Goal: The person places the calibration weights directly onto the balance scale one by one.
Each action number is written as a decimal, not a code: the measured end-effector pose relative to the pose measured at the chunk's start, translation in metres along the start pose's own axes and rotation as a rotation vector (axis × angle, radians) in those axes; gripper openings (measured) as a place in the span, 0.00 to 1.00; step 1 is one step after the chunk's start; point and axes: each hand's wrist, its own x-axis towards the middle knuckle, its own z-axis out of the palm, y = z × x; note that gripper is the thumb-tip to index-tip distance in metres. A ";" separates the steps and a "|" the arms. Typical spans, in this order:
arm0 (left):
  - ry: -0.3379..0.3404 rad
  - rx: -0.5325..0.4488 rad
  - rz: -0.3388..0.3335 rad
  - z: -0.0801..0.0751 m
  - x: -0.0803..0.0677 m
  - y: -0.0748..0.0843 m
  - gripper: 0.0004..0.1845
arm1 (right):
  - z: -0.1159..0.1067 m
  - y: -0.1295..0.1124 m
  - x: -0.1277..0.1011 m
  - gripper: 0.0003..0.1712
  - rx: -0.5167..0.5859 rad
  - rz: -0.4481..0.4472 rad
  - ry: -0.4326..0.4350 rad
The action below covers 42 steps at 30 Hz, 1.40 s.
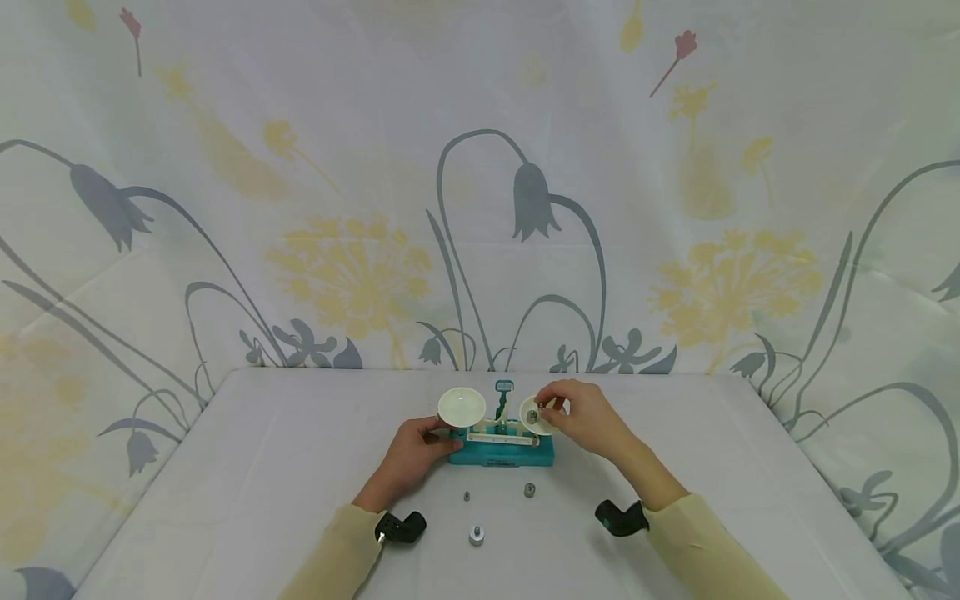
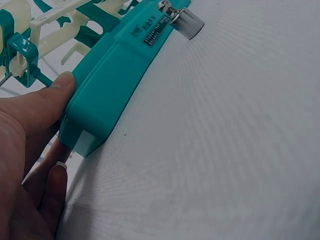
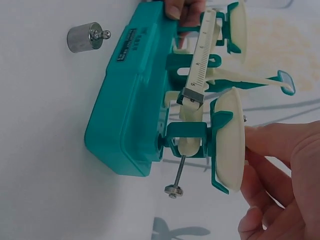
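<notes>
A teal balance scale (image 1: 501,454) with two cream pans stands in front of me. My left hand (image 1: 415,450) grips the left end of its base; in the left wrist view the thumb (image 2: 62,87) lies on top. Over the right pan (image 3: 231,140), my right hand (image 1: 581,414) pinches a small metal weight (image 1: 541,407). Another metal weight (image 1: 532,417) sits in that pan, beside the fingertips. The left pan (image 1: 462,407) is near my left hand. From the right wrist, the pan hides most of what the fingers hold.
Several metal weights stand on the white table in front of the scale: a tiny one (image 1: 467,496), a medium one (image 1: 529,490) and a larger one (image 1: 477,536). A sliding rider (image 3: 192,97) sits on the ruled beam. Flower-printed cloth (image 1: 495,275) hangs behind the table.
</notes>
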 end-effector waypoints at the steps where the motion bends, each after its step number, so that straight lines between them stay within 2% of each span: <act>1: 0.002 0.002 0.002 0.000 -0.002 0.006 0.11 | 0.000 -0.001 0.000 0.08 -0.012 0.002 -0.003; 5: -0.002 0.011 0.002 -0.001 -0.004 0.015 0.10 | 0.001 0.000 0.003 0.08 -0.042 0.022 -0.024; 11: -0.005 -0.006 0.015 0.000 0.001 -0.005 0.12 | 0.004 0.002 0.006 0.08 -0.063 0.071 -0.067; 17: -0.020 -0.009 0.019 -0.002 0.001 -0.005 0.12 | 0.004 -0.001 0.008 0.07 -0.079 0.093 -0.087; 27: -0.020 0.001 0.009 -0.002 0.001 -0.002 0.11 | 0.002 -0.003 0.008 0.06 -0.064 0.092 -0.102; 42: -0.022 0.009 0.009 -0.002 0.001 -0.003 0.10 | -0.002 -0.003 0.005 0.06 -0.056 0.046 -0.065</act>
